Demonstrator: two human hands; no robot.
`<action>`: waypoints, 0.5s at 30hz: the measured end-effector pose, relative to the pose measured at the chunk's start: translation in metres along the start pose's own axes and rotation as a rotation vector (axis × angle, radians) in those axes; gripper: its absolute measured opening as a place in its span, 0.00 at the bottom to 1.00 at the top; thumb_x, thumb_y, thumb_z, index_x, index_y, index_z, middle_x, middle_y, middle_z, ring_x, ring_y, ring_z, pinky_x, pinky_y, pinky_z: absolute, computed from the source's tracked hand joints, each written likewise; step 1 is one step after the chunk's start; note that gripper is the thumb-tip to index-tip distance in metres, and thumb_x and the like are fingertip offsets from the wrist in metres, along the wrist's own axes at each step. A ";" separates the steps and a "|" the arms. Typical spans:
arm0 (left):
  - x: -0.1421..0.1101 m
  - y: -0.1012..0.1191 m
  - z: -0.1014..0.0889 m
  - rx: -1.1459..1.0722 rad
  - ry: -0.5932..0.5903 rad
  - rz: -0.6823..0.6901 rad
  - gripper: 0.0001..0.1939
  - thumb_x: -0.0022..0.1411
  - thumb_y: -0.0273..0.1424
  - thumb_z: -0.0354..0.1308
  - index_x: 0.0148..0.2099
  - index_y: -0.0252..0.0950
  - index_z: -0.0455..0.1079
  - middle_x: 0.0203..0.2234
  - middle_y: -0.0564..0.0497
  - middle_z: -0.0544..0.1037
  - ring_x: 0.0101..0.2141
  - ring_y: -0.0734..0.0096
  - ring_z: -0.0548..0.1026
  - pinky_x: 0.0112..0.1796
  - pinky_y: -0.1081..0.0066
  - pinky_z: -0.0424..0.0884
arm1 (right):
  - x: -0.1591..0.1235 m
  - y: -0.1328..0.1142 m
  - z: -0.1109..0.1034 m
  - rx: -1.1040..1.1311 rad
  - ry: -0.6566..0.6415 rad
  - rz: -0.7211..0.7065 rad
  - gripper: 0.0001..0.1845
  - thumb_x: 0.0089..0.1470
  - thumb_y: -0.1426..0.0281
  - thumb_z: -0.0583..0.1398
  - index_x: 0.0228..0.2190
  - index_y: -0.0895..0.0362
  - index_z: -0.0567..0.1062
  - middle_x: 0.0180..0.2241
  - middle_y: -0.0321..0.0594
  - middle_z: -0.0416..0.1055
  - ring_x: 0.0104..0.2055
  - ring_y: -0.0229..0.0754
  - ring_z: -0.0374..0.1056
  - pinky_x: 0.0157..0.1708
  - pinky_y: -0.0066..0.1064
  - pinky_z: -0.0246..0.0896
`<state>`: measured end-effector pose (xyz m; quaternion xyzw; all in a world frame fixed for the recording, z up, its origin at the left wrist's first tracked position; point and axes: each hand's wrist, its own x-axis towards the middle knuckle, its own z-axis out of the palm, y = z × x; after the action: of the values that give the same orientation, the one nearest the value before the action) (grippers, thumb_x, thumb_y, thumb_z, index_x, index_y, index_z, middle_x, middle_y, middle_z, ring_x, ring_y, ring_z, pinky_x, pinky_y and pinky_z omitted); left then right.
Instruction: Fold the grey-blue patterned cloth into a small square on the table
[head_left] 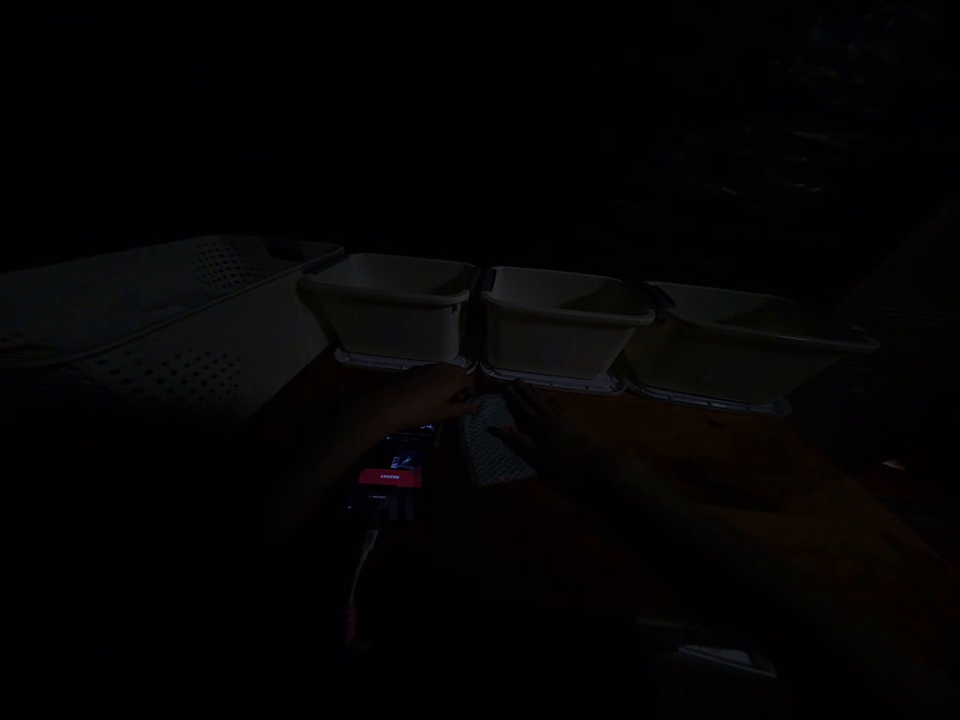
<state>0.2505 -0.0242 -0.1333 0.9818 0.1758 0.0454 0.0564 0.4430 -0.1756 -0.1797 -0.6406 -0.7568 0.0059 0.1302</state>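
Count, dim frame: 3 white plastic tubs in a row, left tub (394, 310), middle tub (559, 325), right tub (720, 345). 1 large perforated white basket (172, 320) at far left. 1 lit phone (394, 470) with 1 cable (360, 575) plugged in. 1 small checked cloth (487, 450). 2 hands: left hand (435, 395), right hand (536, 425). 1 tabletop (750, 480). Anything else too dark to count.

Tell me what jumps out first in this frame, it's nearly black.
The eye goes first to the lit phone screen with its red band, low on the table just left of centre. Behind it, three pale tubs stand in a row along the far edge, with a perforated basket to their left. Both hands, left hand and right hand, rest dimly by a small patterned cloth-like piece; their grip cannot be made out.
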 end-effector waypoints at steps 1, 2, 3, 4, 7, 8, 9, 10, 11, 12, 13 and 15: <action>0.000 0.000 0.000 0.004 0.001 -0.006 0.12 0.66 0.37 0.56 0.44 0.34 0.73 0.36 0.46 0.77 0.35 0.67 0.74 0.31 0.73 0.62 | 0.000 0.000 0.000 -0.008 -0.009 0.006 0.42 0.65 0.49 0.44 0.66 0.68 0.52 0.69 0.57 0.42 0.71 0.54 0.35 0.67 0.52 0.38; 0.000 0.001 0.000 0.007 -0.001 -0.010 0.12 0.66 0.37 0.56 0.43 0.34 0.73 0.36 0.46 0.77 0.34 0.68 0.74 0.31 0.73 0.61 | 0.000 -0.001 -0.001 -0.015 -0.019 0.012 0.42 0.65 0.48 0.44 0.67 0.67 0.51 0.69 0.56 0.42 0.71 0.54 0.35 0.67 0.52 0.37; 0.000 0.002 -0.001 0.009 -0.005 -0.009 0.12 0.66 0.37 0.56 0.43 0.34 0.73 0.36 0.47 0.77 0.34 0.68 0.74 0.30 0.73 0.61 | -0.001 -0.002 -0.001 -0.022 -0.028 0.020 0.43 0.64 0.47 0.43 0.67 0.66 0.50 0.69 0.55 0.41 0.71 0.53 0.34 0.67 0.52 0.37; 0.000 0.003 -0.002 0.012 -0.008 -0.005 0.12 0.66 0.37 0.55 0.43 0.33 0.73 0.36 0.47 0.77 0.34 0.68 0.74 0.30 0.73 0.61 | -0.001 -0.003 -0.001 -0.027 -0.031 0.027 0.43 0.64 0.47 0.43 0.67 0.65 0.50 0.69 0.53 0.40 0.71 0.53 0.34 0.67 0.53 0.37; -0.001 0.006 -0.005 0.020 -0.025 -0.003 0.12 0.67 0.36 0.55 0.45 0.33 0.74 0.37 0.46 0.77 0.35 0.68 0.75 0.31 0.73 0.62 | -0.002 -0.007 -0.003 -0.042 -0.033 0.034 0.43 0.63 0.46 0.44 0.68 0.62 0.49 0.69 0.51 0.40 0.72 0.53 0.33 0.67 0.53 0.37; -0.001 0.007 -0.006 0.025 -0.028 -0.007 0.13 0.67 0.36 0.55 0.46 0.32 0.73 0.37 0.46 0.77 0.35 0.68 0.75 0.31 0.73 0.62 | -0.002 -0.009 -0.004 -0.048 -0.034 0.033 0.43 0.63 0.46 0.45 0.68 0.62 0.49 0.69 0.51 0.40 0.72 0.53 0.33 0.67 0.53 0.37; -0.001 0.008 -0.006 0.030 -0.031 -0.014 0.13 0.67 0.35 0.55 0.46 0.32 0.74 0.37 0.45 0.77 0.35 0.67 0.75 0.31 0.73 0.62 | -0.003 -0.011 -0.005 -0.055 -0.035 0.032 0.43 0.63 0.46 0.46 0.68 0.61 0.49 0.70 0.51 0.40 0.72 0.53 0.33 0.67 0.53 0.38; -0.001 0.009 -0.007 0.033 -0.033 -0.022 0.13 0.67 0.35 0.55 0.45 0.32 0.74 0.37 0.45 0.77 0.35 0.67 0.75 0.31 0.73 0.62 | -0.003 -0.012 -0.006 -0.061 -0.037 0.032 0.43 0.63 0.46 0.46 0.68 0.60 0.49 0.70 0.50 0.40 0.72 0.53 0.33 0.67 0.53 0.38; -0.001 0.009 -0.007 0.035 -0.031 -0.027 0.13 0.67 0.36 0.55 0.45 0.32 0.74 0.37 0.45 0.77 0.34 0.67 0.75 0.30 0.73 0.61 | -0.003 -0.014 -0.006 -0.064 -0.044 0.029 0.42 0.63 0.47 0.47 0.68 0.59 0.50 0.70 0.50 0.40 0.72 0.53 0.33 0.67 0.54 0.37; -0.001 0.009 -0.007 0.035 -0.026 -0.028 0.13 0.67 0.36 0.55 0.45 0.32 0.74 0.37 0.46 0.77 0.34 0.67 0.75 0.30 0.73 0.61 | -0.003 -0.015 -0.007 -0.063 -0.054 0.023 0.42 0.63 0.47 0.47 0.68 0.59 0.50 0.70 0.50 0.40 0.72 0.53 0.33 0.67 0.55 0.37; -0.001 0.008 -0.006 0.034 -0.022 -0.026 0.13 0.67 0.36 0.55 0.45 0.32 0.74 0.37 0.46 0.77 0.34 0.68 0.75 0.30 0.73 0.61 | -0.003 -0.015 -0.007 -0.059 -0.067 0.014 0.42 0.63 0.46 0.47 0.68 0.59 0.50 0.70 0.51 0.40 0.72 0.54 0.32 0.67 0.56 0.37; -0.001 0.007 -0.005 0.024 -0.016 -0.015 0.12 0.67 0.36 0.55 0.44 0.32 0.74 0.37 0.46 0.77 0.34 0.68 0.74 0.30 0.73 0.61 | -0.004 -0.016 -0.006 -0.045 -0.078 -0.008 0.44 0.62 0.45 0.47 0.68 0.60 0.50 0.69 0.54 0.39 0.71 0.56 0.31 0.67 0.56 0.36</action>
<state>0.2512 -0.0303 -0.1279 0.9814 0.1830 0.0350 0.0463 0.4293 -0.1834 -0.1715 -0.6396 -0.7637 0.0131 0.0861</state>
